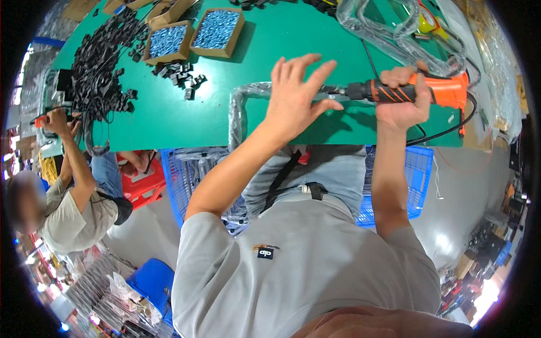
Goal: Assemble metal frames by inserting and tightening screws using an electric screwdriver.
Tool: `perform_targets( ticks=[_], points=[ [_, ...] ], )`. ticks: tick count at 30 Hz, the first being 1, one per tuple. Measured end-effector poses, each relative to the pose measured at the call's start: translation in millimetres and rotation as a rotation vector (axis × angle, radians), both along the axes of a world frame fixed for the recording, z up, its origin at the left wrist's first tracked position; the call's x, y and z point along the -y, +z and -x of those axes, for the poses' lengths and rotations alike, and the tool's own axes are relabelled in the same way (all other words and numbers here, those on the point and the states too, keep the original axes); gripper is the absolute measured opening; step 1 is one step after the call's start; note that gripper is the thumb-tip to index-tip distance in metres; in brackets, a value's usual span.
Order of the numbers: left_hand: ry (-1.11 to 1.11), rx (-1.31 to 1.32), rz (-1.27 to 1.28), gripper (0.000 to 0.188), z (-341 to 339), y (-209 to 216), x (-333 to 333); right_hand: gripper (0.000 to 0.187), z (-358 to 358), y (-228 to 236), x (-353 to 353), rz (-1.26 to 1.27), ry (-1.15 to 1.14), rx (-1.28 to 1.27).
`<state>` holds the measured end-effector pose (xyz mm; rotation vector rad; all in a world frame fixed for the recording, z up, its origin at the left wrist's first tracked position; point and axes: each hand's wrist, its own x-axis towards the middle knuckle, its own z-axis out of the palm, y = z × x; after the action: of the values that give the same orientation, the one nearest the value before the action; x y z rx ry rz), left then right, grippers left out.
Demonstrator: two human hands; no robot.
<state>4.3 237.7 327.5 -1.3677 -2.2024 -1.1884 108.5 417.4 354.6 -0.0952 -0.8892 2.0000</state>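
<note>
My right hand (pixel 403 110) is wrapped round an orange and black electric screwdriver (pixel 448 91), which lies level with its tip pointing left. Fingers spread, my left hand (pixel 293 98) is over a bent tube wrapped in clear plastic (pixel 237 115) on the green table (pixel 186 121). The tube runs behind that hand toward the screwdriver's tip; part of it is hidden. Whether the left fingers touch it I cannot tell.
Two cardboard boxes of blue screws or plugs (pixel 218 28) stand at the back, by small black parts (pixel 183 76) and a large black pile (pixel 107 59). Plastic-wrapped tubing (pixel 360 22) lies back right. Blue crates (pixel 417 174) sit below the table. A co-worker (pixel 84 208) works at left.
</note>
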Motion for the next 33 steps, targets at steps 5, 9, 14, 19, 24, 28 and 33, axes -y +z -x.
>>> perform_targets(
  ticks=[5,9,14,19,24,28,33],
  points=[
    [0.516,0.021,-0.183,0.041,64,-29,103,0.026,-35,1,-15,0.073,-0.052,-0.007],
    [0.767,0.099,0.097,0.047,78,-52,178,0.025,-49,1,-12,0.032,-0.005,-0.036],
    [0.634,0.223,0.192,0.046,89,-56,189,0.027,-57,9,-5,0.035,0.036,-0.067],
    [0.638,0.091,0.315,0.030,93,-57,197,0.029,-64,8,-1,0.033,0.033,-0.083],
    [0.633,0.144,0.399,0.032,87,-40,182,0.032,-78,9,-2,-0.013,-0.048,-0.065],
    [0.556,0.244,-0.083,0.029,57,-28,140,0.033,-80,12,-2,-0.055,-0.054,-0.094],
    [0.045,0.120,0.030,0.040,0,-22,29,0.034,-57,15,2,-0.150,-0.060,-0.111]
  ],
)
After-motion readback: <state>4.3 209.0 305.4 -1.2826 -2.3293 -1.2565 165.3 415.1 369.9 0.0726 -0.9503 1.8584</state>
